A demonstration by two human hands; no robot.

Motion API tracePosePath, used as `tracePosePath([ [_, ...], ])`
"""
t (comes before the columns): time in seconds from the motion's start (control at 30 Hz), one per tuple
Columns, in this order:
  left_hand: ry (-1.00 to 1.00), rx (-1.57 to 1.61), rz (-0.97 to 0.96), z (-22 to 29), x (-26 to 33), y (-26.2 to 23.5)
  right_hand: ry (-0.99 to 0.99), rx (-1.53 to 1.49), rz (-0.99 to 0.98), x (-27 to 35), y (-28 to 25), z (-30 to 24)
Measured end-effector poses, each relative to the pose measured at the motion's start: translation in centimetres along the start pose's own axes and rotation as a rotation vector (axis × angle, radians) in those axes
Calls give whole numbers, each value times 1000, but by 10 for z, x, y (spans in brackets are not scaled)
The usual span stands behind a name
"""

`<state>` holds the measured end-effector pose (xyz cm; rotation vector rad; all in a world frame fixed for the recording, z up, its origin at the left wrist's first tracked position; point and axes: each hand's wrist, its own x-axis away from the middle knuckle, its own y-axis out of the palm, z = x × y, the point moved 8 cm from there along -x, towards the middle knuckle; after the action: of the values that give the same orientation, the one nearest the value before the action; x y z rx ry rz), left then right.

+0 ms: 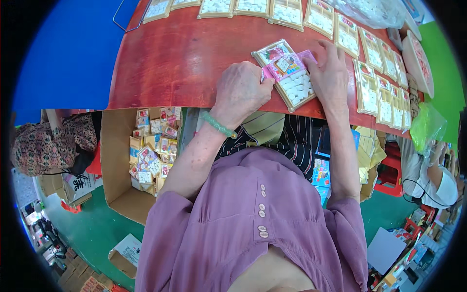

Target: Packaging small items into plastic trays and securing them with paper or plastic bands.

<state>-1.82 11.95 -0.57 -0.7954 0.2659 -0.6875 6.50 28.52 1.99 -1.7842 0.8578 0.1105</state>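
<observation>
While both your hands met over it, a shallow tan tray [296,95] sat tilted at an angle near the front edge of the red tabletop [175,63]. Small white pieces [297,86] filled its nearer part, a printed card [276,50] showed at its far end, and a pink band [286,66] lay across its middle. Your left hand [245,90] was curled nearly closed at the band's left end; whether its fingers pinched the paper could not be told. Your right hand [328,73] was partly open, its thumb by the band's right end and its other fingers arched beyond the tray's side.

Along the far edge and down the right side stood similar trays [287,13], each loaded with white pieces. Behind those on the right, a pale basin [412,58] held reddish contents too small to make out. Below the tabletop, to your left, an open cardboard box [116,158] contained a jumbled heap of packs [148,160], several showing white pieces and pink-and-red print.
</observation>
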Motion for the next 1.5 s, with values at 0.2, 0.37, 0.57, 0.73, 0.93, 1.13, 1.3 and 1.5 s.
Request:
tracePosePath([
  [0.2, 78, -2, 54, 6, 8, -3, -322, 85, 102, 18, -24, -49],
  [0.37, 114, -27, 188, 3, 15, -4, -109, -87, -91, 22, 6, -31],
  [0.57, 43, 58, 262, 10, 25, -13, 91, 22, -287, 31, 19, -9],
  [0.73, 21, 85, 301, 1, 19, -3, 199, -212, -285, 26, 21, -4],
  [0.93, 36, 90, 288, 1, 18, 1, 96, 6, -487, 27, 11, -15],
  [1.13, 74, 134, 219, 7, 15, 15, 213, -34, -590, 30, 8, 0],
  [1.3, 40, -3, 118, -5, 20, -4, 220, 154, -574, 17, 17, -19],
  [1.5, 136, 4, 125, -3, 6, 0, 217, 118, -556, 11, 16, -7],
])
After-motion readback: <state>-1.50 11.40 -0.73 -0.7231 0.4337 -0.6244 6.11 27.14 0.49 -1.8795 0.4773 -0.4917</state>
